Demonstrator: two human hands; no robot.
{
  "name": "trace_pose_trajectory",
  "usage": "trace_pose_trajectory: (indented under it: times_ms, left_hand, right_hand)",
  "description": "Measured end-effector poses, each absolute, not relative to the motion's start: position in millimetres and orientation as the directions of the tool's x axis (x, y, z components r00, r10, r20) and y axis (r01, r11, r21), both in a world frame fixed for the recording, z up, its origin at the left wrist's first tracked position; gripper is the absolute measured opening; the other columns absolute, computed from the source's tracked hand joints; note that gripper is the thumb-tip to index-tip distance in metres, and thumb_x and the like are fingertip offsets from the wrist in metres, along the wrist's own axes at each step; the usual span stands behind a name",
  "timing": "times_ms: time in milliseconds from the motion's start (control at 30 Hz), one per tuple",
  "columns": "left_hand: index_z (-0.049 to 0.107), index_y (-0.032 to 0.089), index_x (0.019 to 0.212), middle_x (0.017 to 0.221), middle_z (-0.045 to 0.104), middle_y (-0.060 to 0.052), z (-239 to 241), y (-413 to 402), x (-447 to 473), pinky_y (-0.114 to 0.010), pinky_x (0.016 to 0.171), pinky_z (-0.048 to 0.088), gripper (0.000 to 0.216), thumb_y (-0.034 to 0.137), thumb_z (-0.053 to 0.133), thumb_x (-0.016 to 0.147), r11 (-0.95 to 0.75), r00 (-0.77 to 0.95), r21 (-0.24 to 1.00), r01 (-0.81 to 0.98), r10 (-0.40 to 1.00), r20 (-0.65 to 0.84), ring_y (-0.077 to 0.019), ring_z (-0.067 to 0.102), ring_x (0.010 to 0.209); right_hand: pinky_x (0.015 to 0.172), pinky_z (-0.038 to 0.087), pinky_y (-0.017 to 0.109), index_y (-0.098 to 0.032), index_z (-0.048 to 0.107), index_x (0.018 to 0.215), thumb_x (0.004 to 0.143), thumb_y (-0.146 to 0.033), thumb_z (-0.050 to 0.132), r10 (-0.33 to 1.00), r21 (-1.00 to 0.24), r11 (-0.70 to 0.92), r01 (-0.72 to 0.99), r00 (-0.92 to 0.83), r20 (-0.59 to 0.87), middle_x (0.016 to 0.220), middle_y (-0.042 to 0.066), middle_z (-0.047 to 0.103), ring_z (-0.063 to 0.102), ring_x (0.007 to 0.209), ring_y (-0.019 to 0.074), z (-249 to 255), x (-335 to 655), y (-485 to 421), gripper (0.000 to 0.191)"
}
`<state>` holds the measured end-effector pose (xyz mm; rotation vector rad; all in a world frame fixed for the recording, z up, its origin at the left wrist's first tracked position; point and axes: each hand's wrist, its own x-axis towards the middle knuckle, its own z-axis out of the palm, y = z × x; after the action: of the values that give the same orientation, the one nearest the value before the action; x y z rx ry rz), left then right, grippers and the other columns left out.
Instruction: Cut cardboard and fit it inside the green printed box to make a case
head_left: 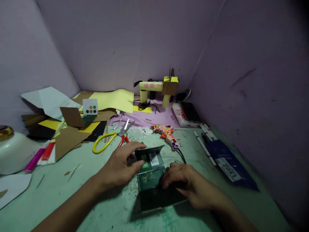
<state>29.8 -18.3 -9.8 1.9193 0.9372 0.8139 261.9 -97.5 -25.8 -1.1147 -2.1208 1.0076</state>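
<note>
A dark green cardboard box (151,180), partly unfolded along its creases, lies on the table in front of me. Printed on its far panel are a barcode label and bright green marks. My left hand (122,166) grips the far left edge of that panel between thumb and fingers. At the right side, my right hand (189,183) has its fingers curled against the cardboard; the fingertips are in shadow. Just beyond the box lies a flower-patterned glue gun (169,135) with a black cord. Yellow-handled scissors (106,143) rest beyond my left hand, beside a red-handled tool (122,140).
Cardboard scraps (70,140) and yellow paper (111,100) are piled at the back left. A yellow paper animal (152,86) stands by the wall. To the right are a phone (190,112), markers (204,146) and a blue packet (229,161). A white rounded object (15,153) sits left.
</note>
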Motion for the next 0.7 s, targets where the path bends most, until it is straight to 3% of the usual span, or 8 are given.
trace_pose_trajectory:
  times_ms: [67, 167, 333, 467, 533, 633, 700]
  left_hand:
    - [0.072, 0.023, 0.090, 0.086, 0.070, -0.005, -16.6, -16.3, 37.2, -0.031, 0.069, 0.047, 0.018, 0.025, 0.062, 0.075, -0.301, 0.416, 0.906, 0.297, 0.895, 0.161, -0.0227, 0.062, 0.079]
    - [0.068, 0.019, 0.073, 0.062, 0.062, -0.001, -22.1, -9.0, 43.4, -0.025, 0.050, 0.042, 0.014, 0.031, 0.061, 0.075, -0.126, 0.291, 0.960, 0.250, 0.955, 0.050, -0.0151, 0.055, 0.054]
    - [0.060, 0.016, 0.068, 0.053, 0.054, 0.002, -22.8, -1.1, 45.5, -0.019, 0.037, 0.035, 0.023, 0.038, 0.059, 0.072, -0.017, 0.236, 0.965, 0.261, 0.971, -0.047, -0.0105, 0.050, 0.038]
    - [0.061, 0.015, 0.080, 0.060, 0.057, -0.001, -18.8, 0.6, 42.4, -0.023, 0.041, 0.041, 0.036, 0.048, 0.048, 0.076, -0.033, 0.216, 0.920, 0.390, 0.975, -0.057, -0.0134, 0.055, 0.043]
    - [0.062, 0.015, 0.091, 0.068, 0.061, -0.004, -14.1, 3.7, 35.5, -0.027, 0.050, 0.047, 0.041, 0.048, 0.040, 0.081, -0.059, 0.165, 0.854, 0.517, 0.986, -0.032, -0.0171, 0.060, 0.054]
    - [0.060, 0.017, 0.102, 0.087, 0.065, -0.008, -6.1, 10.8, 19.0, -0.035, 0.072, 0.047, 0.033, 0.035, 0.045, 0.079, -0.090, 0.092, 0.646, 0.758, 0.995, 0.031, -0.0250, 0.061, 0.081]
    - [0.061, 0.016, 0.101, 0.092, 0.063, -0.011, -3.1, 14.9, 8.4, -0.041, 0.079, 0.044, 0.032, 0.024, 0.050, 0.072, -0.112, 0.109, 0.468, 0.877, 0.993, 0.034, -0.0309, 0.058, 0.092]
  right_hand:
    - [0.074, 0.046, 0.033, -0.024, 0.068, 0.086, 0.072, -0.006, 0.058, 0.844, -0.824, 0.394, 0.407, -0.516, 0.148, 0.082, 0.002, 0.071, 0.060, 0.078, 0.0185, -25.8, 261.4, -98.2, 0.025]
    - [0.077, 0.045, 0.034, -0.025, 0.069, 0.087, 0.077, -0.016, 0.062, 0.871, -0.872, 0.343, 0.349, -0.466, 0.156, 0.083, 0.002, 0.070, 0.060, 0.082, 0.0189, -25.7, 260.4, -99.0, 0.014]
    - [0.063, 0.043, 0.029, -0.023, 0.068, 0.080, 0.085, -0.033, 0.056, 0.950, -0.951, 0.104, 0.292, -0.313, 0.008, 0.076, 0.002, 0.060, 0.056, 0.070, 0.0160, -26.0, 255.7, -99.5, 0.017]
    - [0.062, 0.042, 0.028, -0.022, 0.066, 0.081, 0.086, -0.036, 0.053, 0.953, -0.985, 0.014, 0.170, -0.302, -0.039, 0.077, 0.002, 0.061, 0.054, 0.069, 0.0153, -27.7, 251.2, -100.0, 0.020]
    - [0.062, 0.041, 0.028, -0.022, 0.066, 0.087, 0.087, -0.038, 0.053, 0.963, -0.996, -0.007, 0.091, -0.269, -0.031, 0.079, 0.003, 0.062, 0.054, 0.070, 0.0154, -29.5, 250.2, -99.7, 0.021]
    - [0.059, 0.040, 0.026, -0.020, 0.065, 0.089, 0.084, -0.041, 0.058, 0.987, -0.999, 0.015, -0.039, -0.162, 0.021, 0.078, 0.003, 0.062, 0.053, 0.067, 0.0143, -33.2, 250.3, -97.4, 0.023]
    - [0.053, 0.037, 0.024, -0.018, 0.065, 0.084, 0.081, -0.042, 0.062, 0.997, -0.994, 0.016, -0.106, -0.073, 0.024, 0.070, 0.001, 0.059, 0.049, 0.059, 0.0117, -35.4, 250.0, -94.7, 0.024]
